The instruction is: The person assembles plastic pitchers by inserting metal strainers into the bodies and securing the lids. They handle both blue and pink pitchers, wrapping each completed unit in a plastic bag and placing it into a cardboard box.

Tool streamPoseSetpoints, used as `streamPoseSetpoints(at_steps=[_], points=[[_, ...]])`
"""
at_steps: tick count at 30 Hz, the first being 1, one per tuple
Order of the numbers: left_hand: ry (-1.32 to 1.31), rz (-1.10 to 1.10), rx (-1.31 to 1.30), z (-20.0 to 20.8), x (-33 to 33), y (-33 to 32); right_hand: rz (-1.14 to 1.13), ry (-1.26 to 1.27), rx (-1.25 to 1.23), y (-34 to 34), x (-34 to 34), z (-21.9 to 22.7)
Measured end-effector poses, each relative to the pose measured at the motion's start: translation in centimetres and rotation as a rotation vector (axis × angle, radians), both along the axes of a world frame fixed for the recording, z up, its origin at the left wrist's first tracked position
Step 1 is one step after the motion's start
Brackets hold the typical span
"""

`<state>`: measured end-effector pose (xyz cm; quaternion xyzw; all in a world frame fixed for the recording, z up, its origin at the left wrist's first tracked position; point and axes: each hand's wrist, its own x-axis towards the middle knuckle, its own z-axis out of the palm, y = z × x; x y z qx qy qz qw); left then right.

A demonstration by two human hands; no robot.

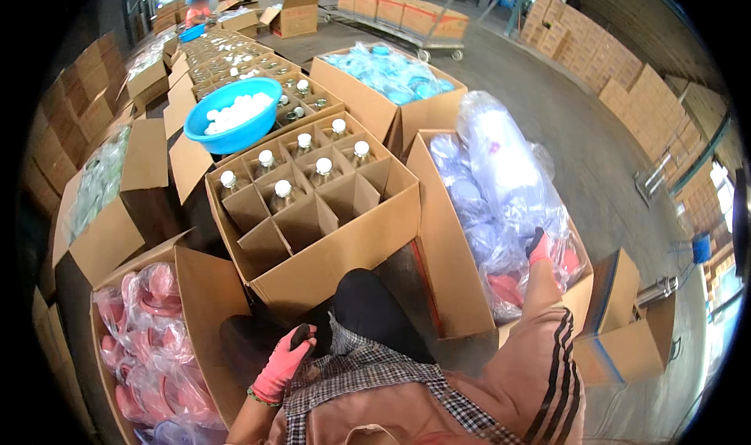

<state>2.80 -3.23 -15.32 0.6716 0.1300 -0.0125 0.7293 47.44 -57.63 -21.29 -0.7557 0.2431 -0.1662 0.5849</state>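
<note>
My right hand (540, 248), in a pink glove with dark fingertips, reaches into the carton (443, 251) on the right. Its bent fingers close on a clear plastic bag (557, 249); their tips are partly hidden. Purple and pink plastic pieces in clear wrap (473, 214) fill that carton, under a long clear bag (501, 144). Over my lap, my left hand (285, 360), gloved alike, is curled closed; whatever it may hold is hidden. Before my knees stands a divided carton (336, 253), where several white-capped glass bottles (323, 169) occupy the far and left cells, the nearer ones being bare.
A blue basin (227, 136) of white caps rests across cartons behind. Bagged pink pieces (160, 328) fill a carton at lower left; another holds blue pieces (383, 69). Rows of bottle cartons (227, 54) run back toward a person (197, 13). A loaded trolley (399, 23) stands farther off.
</note>
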Motion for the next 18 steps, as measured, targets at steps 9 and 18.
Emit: streamPoseSetpoints(at_steps=[9,18], points=[[0.074,0.015,0.121,-1.8,-1.0,-0.6,-0.079,0.047,0.345,2.6,3.4,-2.9],[0.005,0.07,0.314,-0.5,-0.5,0.2,-0.174,-0.453,-0.443,10.3,-0.8,11.7]])
